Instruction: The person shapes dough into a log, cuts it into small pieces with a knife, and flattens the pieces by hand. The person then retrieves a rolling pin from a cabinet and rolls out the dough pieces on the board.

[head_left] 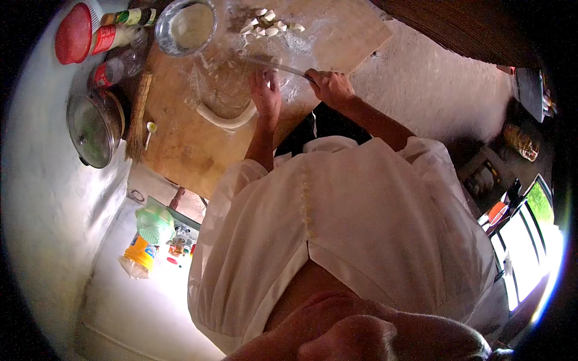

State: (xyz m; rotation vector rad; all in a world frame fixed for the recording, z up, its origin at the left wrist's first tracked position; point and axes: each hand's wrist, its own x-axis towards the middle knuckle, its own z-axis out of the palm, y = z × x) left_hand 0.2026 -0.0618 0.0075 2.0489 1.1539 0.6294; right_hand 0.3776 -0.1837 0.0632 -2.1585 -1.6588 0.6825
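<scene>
A wooden table [180, 150], dusted with flour, spreads beneath the work. Beside its left edge stands a glass-lidded pan [94, 129], with a straw brush [139, 114] between it and the tabletop. A metal bowl [161, 31] holding pale flour sits at the far left. The curved dough rope [226, 123] lies on the table, its near stretch bowing left from the left hand [265, 94]. The knife [283, 67] points leftward, its blade just beyond that hand's fingertips. The right hand [331, 88] is wrapped around the knife handle; the left bends over the dough, though I cannot tell how firmly it presses. A white spoon [150, 133] lies near the brush, and small cut dough pieces [271, 31] cluster beyond the blade.
</scene>
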